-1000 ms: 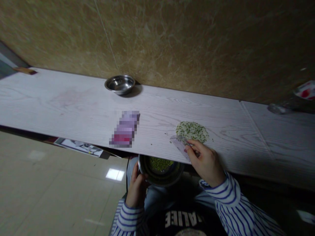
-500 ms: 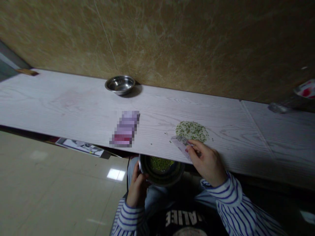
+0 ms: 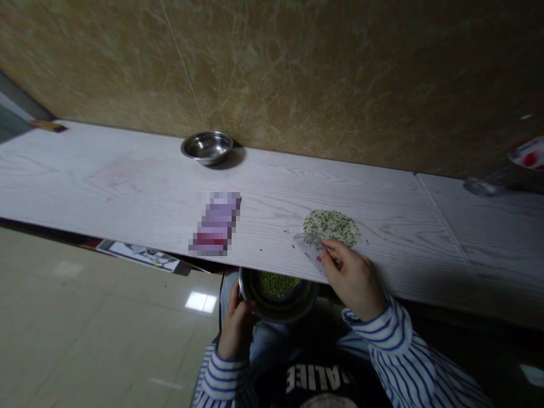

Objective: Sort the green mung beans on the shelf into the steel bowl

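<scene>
My left hand (image 3: 238, 324) grips the left rim of a metal bowl (image 3: 285, 310), which sits just below the counter's front edge, over my lap. Green beans, like mung beans (image 3: 276, 283), lie inside it. Between the thumb and fingers of my right hand (image 3: 355, 277) is a thin, clear plastic piece (image 3: 309, 249), tilted against the counter; its exact kind I cannot make out. Its far end touches the near left side of a flat pile of white grains mixed with green beans (image 3: 331, 225). A few loose green beans lie left of that pile.
A second metal bowl (image 3: 207, 148) stands by the marbled wall. Nearer me on the pale wooden counter (image 3: 127, 175) lies a pixelated purple and red flat object (image 3: 216, 224). A clear plastic bottle (image 3: 488, 184) lies at the far right. Under the counter an open shelf (image 3: 140, 256) juts out.
Almost nothing differs. My right hand has shifted very slightly left with the clear plastic piece; my left hand and the bowl stay in place.
</scene>
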Demonstrator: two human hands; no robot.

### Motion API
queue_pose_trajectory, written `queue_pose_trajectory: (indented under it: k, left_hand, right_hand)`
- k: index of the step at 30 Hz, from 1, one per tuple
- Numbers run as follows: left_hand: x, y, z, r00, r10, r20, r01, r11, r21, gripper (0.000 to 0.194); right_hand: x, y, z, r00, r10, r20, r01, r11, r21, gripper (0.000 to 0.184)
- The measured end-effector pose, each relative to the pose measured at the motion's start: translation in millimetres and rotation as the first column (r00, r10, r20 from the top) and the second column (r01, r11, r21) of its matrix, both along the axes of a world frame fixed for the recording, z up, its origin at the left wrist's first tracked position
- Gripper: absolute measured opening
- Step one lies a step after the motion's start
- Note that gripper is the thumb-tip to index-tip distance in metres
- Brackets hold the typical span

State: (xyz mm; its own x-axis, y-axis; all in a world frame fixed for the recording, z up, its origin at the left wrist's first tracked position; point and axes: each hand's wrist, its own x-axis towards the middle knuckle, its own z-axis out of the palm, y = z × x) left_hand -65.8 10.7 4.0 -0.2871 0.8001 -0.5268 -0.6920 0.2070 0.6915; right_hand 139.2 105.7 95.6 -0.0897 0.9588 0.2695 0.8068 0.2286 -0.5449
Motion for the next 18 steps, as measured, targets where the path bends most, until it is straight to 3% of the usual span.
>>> queue_pose_trajectory:
  k: [8,13,18]
  left_hand:
    - [-3,-1,0.0,1.0,-0.007,0.004,0.007,1.0,0.004,0.066]
    - [-4,0,-0.2,1.0,-0.003,0.013,0.002,0.999,0.047,0.062]
    - [-5,-1,0.2,1.0,-0.001,-0.001,0.001,0.999,0.036,0.063]
  right_hand:
    - [-15,16,5.3,0.984,-0.141,0.108,0.141,0.99,0.007,0.021]
    - [-36,29,8.3,0.963,-0.13,0.238,0.147,0.987,-0.058,0.02]
    - [-34,32,9.3,0.94,-0.179,0.291,0.201,0.978,-0.047,0.021]
